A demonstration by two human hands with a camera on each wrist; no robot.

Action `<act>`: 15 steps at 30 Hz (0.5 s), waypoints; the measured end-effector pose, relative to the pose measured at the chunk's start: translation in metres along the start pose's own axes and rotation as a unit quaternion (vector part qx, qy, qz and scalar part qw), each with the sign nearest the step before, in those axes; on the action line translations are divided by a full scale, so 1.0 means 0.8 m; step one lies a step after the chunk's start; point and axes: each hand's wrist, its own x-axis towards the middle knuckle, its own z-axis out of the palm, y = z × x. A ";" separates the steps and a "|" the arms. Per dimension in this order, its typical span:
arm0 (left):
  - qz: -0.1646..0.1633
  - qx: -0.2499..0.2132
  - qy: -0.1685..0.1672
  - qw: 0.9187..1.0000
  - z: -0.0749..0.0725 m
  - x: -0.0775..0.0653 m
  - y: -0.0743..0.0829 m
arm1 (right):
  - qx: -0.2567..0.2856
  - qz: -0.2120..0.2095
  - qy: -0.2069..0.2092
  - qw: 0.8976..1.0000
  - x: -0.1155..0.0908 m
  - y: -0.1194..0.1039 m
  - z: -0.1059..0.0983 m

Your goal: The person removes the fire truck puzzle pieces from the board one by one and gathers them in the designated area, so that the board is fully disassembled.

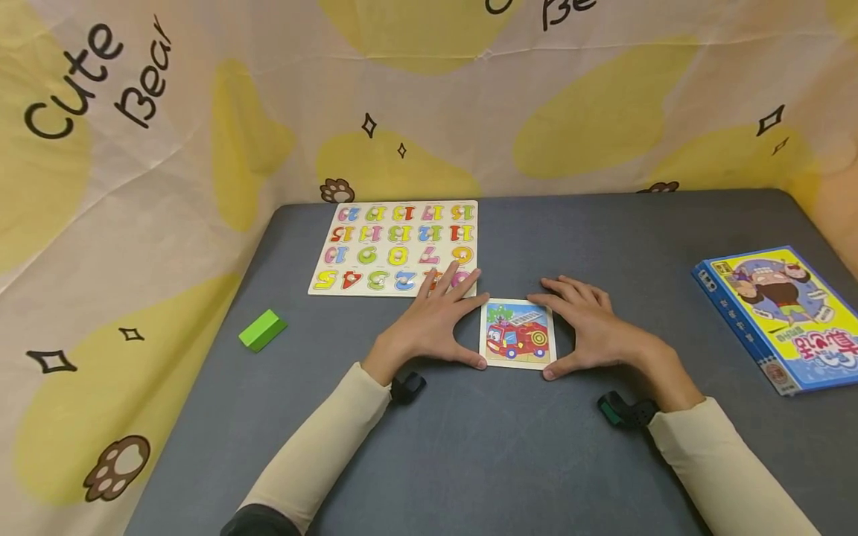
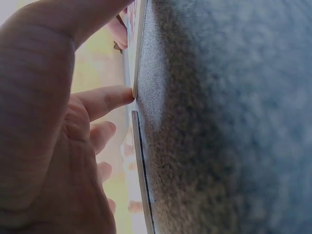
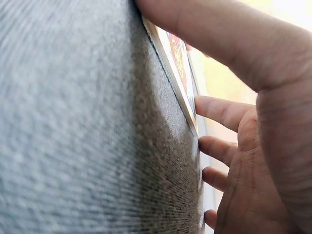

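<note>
A small square picture puzzle (image 1: 517,334) with a red fire truck lies on the grey table, framed by both hands. To its left, the left hand (image 1: 439,318) has its fingers spread, thumb and index fingertips at the puzzle's left corners. Its other fingers reach over the near edge of a number board (image 1: 393,249). Opposite, the right hand (image 1: 596,327) has its thumb at the near right corner and its index fingertip by the far right one. In the left wrist view, the left index finger (image 2: 109,100) meets the puzzle's thin edge. The right thumb (image 3: 195,27) overlaps the puzzle's edge in the right wrist view.
On the left of the table lies a green block (image 1: 263,330). A blue and yellow box (image 1: 787,316) lies at the right. Behind the table hangs a cream and yellow printed cloth (image 1: 429,97), which also runs down the left side.
</note>
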 end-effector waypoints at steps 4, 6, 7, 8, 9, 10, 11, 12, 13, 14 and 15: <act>0.006 0.008 -0.001 1.000 0.000 0.001 0.002 | 0.001 0.006 -0.009 1.000 0.000 0.003 -0.002; 0.017 0.006 -0.003 1.000 -0.001 -0.001 0.004 | 0.003 0.008 -0.013 1.000 0.000 0.004 -0.003; 0.027 0.002 -0.004 1.000 -0.001 -0.002 0.006 | 0.004 0.008 -0.015 1.000 0.000 0.005 -0.003; 0.039 -0.004 -0.006 0.999 -0.001 -0.004 0.009 | 0.004 0.009 -0.015 1.000 0.001 0.006 -0.002; 0.053 -0.009 -0.009 0.999 0.000 -0.006 0.012 | 0.007 0.009 -0.014 1.000 0.001 0.007 -0.002; 0.069 -0.015 -0.013 0.997 0.000 -0.009 0.015 | 0.011 0.008 -0.012 1.000 0.001 0.007 -0.002; 0.087 -0.021 -0.018 0.996 0.001 -0.011 0.020 | 0.017 0.007 -0.008 1.000 0.001 0.008 -0.003; 0.106 -0.024 -0.021 0.994 0.002 -0.014 0.024 | 0.024 0.006 -0.003 1.000 0.001 0.009 -0.003; 0.123 -0.024 -0.026 0.992 0.004 -0.016 0.029 | 0.032 0.005 0.003 0.999 0.002 0.010 -0.004; 0.138 -0.024 -0.030 0.990 0.005 -0.019 0.034 | 0.038 0.002 0.009 0.999 0.002 0.011 -0.004; 0.151 -0.020 -0.034 0.988 0.006 -0.021 0.038 | 0.045 0.000 0.016 0.999 0.002 0.012 -0.006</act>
